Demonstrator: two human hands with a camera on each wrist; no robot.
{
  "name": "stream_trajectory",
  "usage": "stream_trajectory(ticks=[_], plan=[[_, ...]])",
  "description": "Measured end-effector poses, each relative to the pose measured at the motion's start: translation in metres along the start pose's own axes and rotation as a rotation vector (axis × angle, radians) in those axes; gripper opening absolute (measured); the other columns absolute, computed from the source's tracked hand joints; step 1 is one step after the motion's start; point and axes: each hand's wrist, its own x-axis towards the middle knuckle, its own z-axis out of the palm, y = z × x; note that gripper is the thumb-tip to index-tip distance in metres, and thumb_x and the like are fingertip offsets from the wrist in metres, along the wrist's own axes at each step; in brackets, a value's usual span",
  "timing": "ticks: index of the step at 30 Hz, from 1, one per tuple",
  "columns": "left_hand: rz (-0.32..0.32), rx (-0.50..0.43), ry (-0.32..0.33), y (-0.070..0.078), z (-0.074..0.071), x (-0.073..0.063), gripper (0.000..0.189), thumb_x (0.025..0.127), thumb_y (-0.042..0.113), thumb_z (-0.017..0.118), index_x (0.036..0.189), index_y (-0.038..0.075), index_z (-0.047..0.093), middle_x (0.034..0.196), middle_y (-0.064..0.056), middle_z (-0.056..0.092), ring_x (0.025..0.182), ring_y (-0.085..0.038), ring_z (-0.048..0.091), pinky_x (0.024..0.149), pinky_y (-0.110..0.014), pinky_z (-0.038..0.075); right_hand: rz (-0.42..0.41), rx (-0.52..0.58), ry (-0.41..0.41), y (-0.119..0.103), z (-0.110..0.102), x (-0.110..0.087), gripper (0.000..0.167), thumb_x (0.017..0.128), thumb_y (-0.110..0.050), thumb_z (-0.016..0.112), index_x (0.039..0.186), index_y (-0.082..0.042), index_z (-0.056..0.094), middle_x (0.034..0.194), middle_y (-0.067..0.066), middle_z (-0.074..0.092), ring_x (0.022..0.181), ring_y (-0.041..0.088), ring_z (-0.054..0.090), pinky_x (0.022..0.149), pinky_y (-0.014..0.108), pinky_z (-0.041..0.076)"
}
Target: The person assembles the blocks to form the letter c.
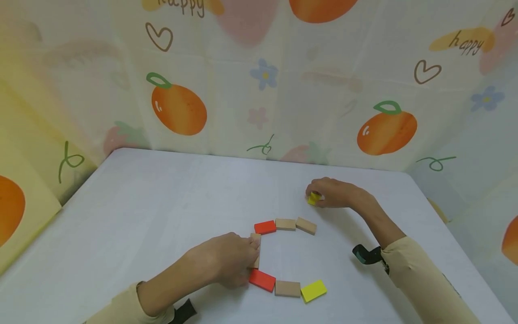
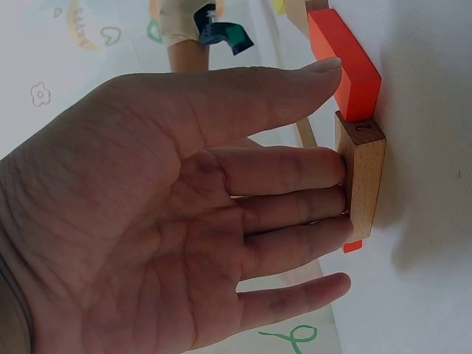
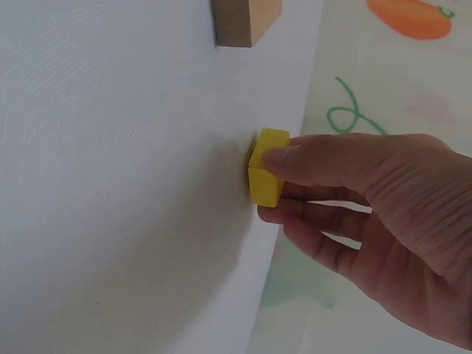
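Observation:
My left hand (image 1: 226, 258) rests its straight fingertips against a wooden block (image 2: 366, 177) on the left side of a curved row. Its thumb overlaps a red block (image 2: 346, 51) in the left wrist view. Part of the wooden block is hidden behind the fingers in the head view. Farther back to the right, my right hand (image 1: 333, 192) pinches a yellow block (image 3: 267, 184) between thumb and fingers, low at the tabletop. That block stands apart from the row's far end, where a tilted wooden block (image 1: 306, 226) lies.
The far arm of the row has a red block (image 1: 265, 227) and a wooden block (image 1: 285, 224). Along the near arm lie a red block (image 1: 262, 280), a wooden block (image 1: 288, 289) and a yellow block (image 1: 313, 291). A white table (image 1: 162, 193) meets a printed cloth (image 1: 226, 90) behind.

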Motion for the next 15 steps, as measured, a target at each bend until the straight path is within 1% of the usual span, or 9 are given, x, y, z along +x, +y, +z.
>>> stream_trajectory(ticks=[4, 9, 11, 15], plan=[[0.003, -0.002, -0.005, 0.0, 0.0, 0.001, 0.071, 0.088, 0.04, 0.083, 0.151, 0.02, 0.058, 0.158, 0.004, 0.055, 0.109, -0.02, 0.073, 0.087, -0.024, 0.062, 0.022, -0.014, 0.01, -0.006, -0.003, -0.006, 0.027, 0.093, -0.004, 0.076, 0.12, -0.006, 0.073, 0.117, 0.009, 0.073, 0.103, 0.021, 0.064, 0.099, 0.041, 0.061], [0.004, 0.005, -0.006, 0.0, 0.0, 0.001, 0.072, 0.088, 0.041, 0.083, 0.152, 0.02, 0.057, 0.158, 0.004, 0.056, 0.109, -0.02, 0.074, 0.087, -0.024, 0.062, 0.036, -0.059, 0.032, -0.015, -0.009, -0.016, 0.028, 0.093, -0.007, 0.077, 0.12, -0.008, 0.074, 0.115, 0.006, 0.074, 0.103, 0.021, 0.066, 0.098, 0.041, 0.061], [0.006, 0.002, -0.006, 0.0, 0.0, 0.001, 0.072, 0.088, 0.04, 0.083, 0.152, 0.02, 0.057, 0.158, 0.004, 0.056, 0.106, -0.019, 0.074, 0.085, -0.023, 0.062, 0.025, -0.073, 0.042, -0.02, -0.012, -0.022, 0.028, 0.092, -0.007, 0.077, 0.119, -0.008, 0.074, 0.112, 0.005, 0.074, 0.101, 0.021, 0.066, 0.096, 0.041, 0.062], [0.008, 0.009, -0.007, 0.0, -0.001, 0.001, 0.073, 0.088, 0.041, 0.083, 0.153, 0.019, 0.055, 0.158, 0.004, 0.055, 0.108, -0.019, 0.074, 0.087, -0.024, 0.062, -0.014, -0.072, 0.064, -0.028, -0.016, -0.033, 0.027, 0.091, -0.004, 0.077, 0.118, -0.007, 0.074, 0.108, 0.003, 0.072, 0.098, 0.02, 0.066, 0.093, 0.038, 0.063]])
